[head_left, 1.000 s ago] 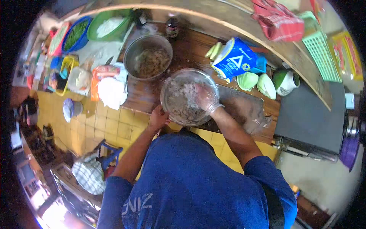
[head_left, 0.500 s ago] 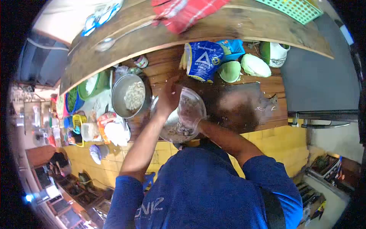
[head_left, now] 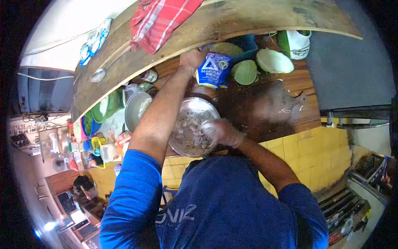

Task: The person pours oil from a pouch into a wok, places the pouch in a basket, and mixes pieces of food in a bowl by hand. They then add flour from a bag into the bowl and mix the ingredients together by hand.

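My left hand [head_left: 193, 59] is stretched forward to the upper left edge of a blue and white flour bag [head_left: 213, 74], its fingers closed on the bag and partly hidden at the shelf edge. In front of my body stands a round metal bowl [head_left: 173, 148] with a greyish, wet-looking chopped mixture [head_left: 188, 130] in it. My right hand [head_left: 226, 133], in a clear plastic glove, is over the right side of this bowl, fingertips at the mixture. Motion blur hides how its fingers are bent.
A second metal bowl [head_left: 132, 114] with pale pieces sits left, partly behind my left arm. Cut green vegetable halves [head_left: 245, 72] [head_left: 275, 61] lie right of the bag. A wooden shelf [head_left: 248, 20] overhangs the table, bearing a red checked cloth [head_left: 163, 23] and a ladle [head_left: 99, 74].
My left hand has moved from above the bowl forward to the flour bag and closed on it. My right hand has shifted to the bowl's right side. The view has tilted slightly.
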`<action>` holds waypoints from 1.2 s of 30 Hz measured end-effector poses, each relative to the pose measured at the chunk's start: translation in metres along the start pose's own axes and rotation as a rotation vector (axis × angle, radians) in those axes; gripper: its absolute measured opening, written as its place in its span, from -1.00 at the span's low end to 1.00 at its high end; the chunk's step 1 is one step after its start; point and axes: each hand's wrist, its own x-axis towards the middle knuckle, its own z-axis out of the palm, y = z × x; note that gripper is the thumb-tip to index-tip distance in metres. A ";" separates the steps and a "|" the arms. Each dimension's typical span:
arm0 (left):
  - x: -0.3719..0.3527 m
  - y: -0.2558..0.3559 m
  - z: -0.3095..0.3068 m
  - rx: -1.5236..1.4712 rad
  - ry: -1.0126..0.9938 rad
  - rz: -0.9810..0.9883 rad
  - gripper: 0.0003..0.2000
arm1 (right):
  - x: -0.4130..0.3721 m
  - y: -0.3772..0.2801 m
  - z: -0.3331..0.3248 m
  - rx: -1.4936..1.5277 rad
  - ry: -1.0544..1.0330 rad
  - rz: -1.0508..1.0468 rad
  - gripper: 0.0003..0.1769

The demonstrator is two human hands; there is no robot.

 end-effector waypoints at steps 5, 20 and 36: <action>-0.007 -0.013 0.002 -0.350 0.295 -0.215 -0.59 | -0.029 0.007 -0.045 0.022 0.382 0.163 -0.65; -0.038 0.016 -0.015 -0.514 0.056 -0.017 -0.76 | -0.009 -0.024 0.009 1.602 0.116 0.428 0.11; -0.173 0.019 -0.177 -0.724 -0.025 0.406 -0.23 | -0.016 -0.044 -0.007 1.532 0.535 0.228 -0.12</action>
